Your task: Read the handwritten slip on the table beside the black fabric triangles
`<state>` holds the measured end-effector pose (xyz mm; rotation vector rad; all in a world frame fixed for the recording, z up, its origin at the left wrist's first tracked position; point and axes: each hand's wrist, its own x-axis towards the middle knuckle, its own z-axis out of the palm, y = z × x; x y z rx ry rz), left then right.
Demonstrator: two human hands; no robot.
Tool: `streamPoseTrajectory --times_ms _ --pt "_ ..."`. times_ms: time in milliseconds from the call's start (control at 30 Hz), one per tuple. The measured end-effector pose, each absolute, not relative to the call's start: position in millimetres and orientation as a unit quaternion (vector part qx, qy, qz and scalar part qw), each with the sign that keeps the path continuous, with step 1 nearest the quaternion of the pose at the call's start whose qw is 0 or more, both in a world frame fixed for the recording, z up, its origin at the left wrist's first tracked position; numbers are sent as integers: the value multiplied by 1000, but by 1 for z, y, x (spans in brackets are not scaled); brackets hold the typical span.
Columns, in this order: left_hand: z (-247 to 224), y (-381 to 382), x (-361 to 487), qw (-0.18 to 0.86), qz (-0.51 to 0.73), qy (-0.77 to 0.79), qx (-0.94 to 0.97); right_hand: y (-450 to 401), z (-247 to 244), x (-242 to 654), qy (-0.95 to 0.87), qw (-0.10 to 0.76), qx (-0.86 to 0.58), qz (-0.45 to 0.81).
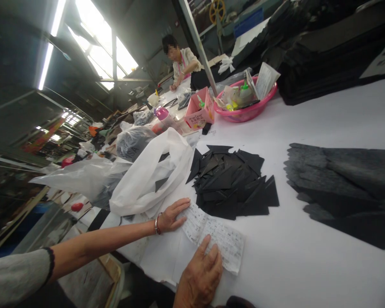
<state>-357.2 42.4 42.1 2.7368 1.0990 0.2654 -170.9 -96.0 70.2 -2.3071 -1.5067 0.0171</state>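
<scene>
My left hand [173, 215], with a bracelet at the wrist, lies flat at the upper left edge of a creased sheet of paper [226, 239]. Its fingers are apart and hold nothing. Nearer to me, my right hand [201, 271] rests over the sheet's lower edge, forefinger stretched out and the other fingers partly bent; its thumb is hidden. Dense small writing covers the sheet, too blurred to read. Just beyond it, a heap of black, sharp-cornered flat pieces [223, 182] sits on the white tabletop [285, 269].
A white plastic bag [128, 196] lies left of the heap. Dark grey sheets [343, 175] lie to the right. Behind stand a pink box [200, 117] and a pink basin [240, 114] of bottles and papers. Another person [184, 62] works farther back, beyond a metal post [197, 38].
</scene>
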Motion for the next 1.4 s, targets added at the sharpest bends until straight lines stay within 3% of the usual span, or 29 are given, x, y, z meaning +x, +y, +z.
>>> streamPoseTrajectory --times_ms 267,467,700,900,1400 --pt "53 42 -346 120 123 358 918 -109 43 -178 -485 330 -810 35" --pt "58 43 -343 136 145 347 917 -109 43 -186 -454 364 -812 45" --pt "58 44 -343 137 151 343 917 -107 43 -185 -493 316 -811 -2" --pt "55 43 -347 127 126 352 919 -107 59 -178 -553 209 -806 -10" --pt "48 42 -353 106 91 378 915 -102 73 -174 -573 183 -799 2"
